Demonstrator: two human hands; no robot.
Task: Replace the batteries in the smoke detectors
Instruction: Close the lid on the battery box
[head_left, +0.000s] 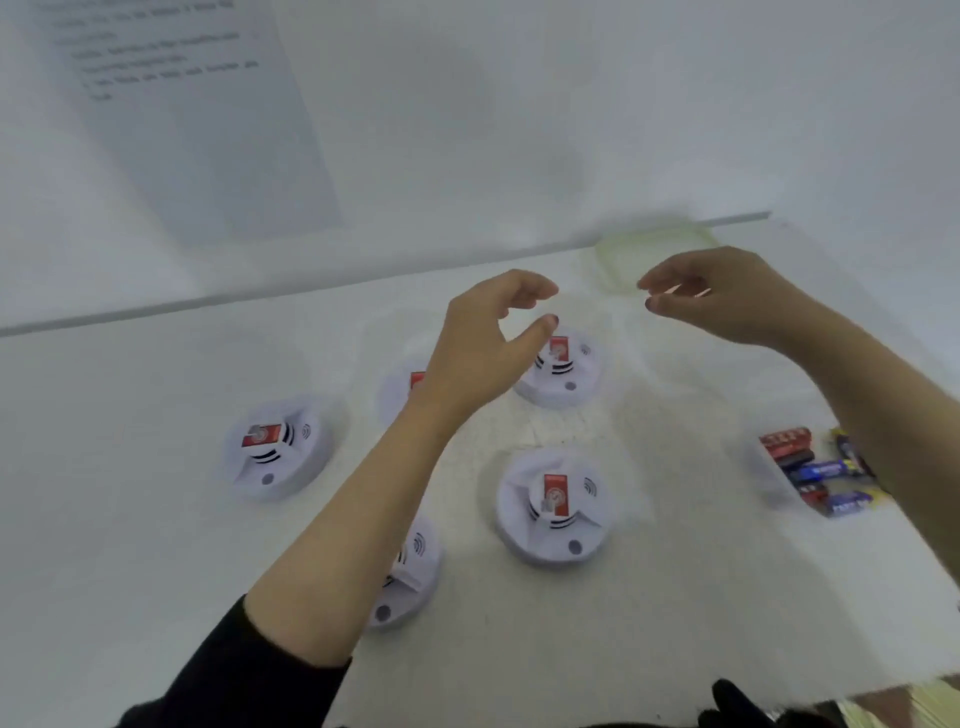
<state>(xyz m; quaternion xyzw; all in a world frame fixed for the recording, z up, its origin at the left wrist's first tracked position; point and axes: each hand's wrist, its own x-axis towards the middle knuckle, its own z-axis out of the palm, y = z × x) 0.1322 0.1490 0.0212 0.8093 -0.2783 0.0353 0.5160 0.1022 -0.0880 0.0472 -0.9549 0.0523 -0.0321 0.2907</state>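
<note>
White table (130, 467) is seen against a pale wall, and five smoke detectors are laid out across it, all round and white, each marked with a red label on top. One detector (558, 366) is placed towards the far side, just below the left thumb. A second (397, 392) is half hidden behind the left wrist. A third (275, 449) is set apart on the left, a fourth (553, 506) is found near the middle, and a fifth (410, 571) is partly covered by the left forearm at the near side.

And the left hand (485, 343) is held up above the far detectors, fingers and thumb loosely curved and spread, nothing gripped. The right hand (727, 293) is raised level with it, well apart from it, fingers loosely curled towards the thumb; nothing can be made out between them, though the view is blurred. No detector is touched by either hand.

Over on the right, batteries (815, 470) are heaped together, red, blue and black cells, their far edge crossed by the right forearm. A pale green translucent container (657, 254) is seen at the table's far edge, behind the right fingers. A black sleeve (234, 670) is pushed up on the left arm. On the wall, a printed sheet (197, 119) is fixed, its text too blurred to be read.
</note>
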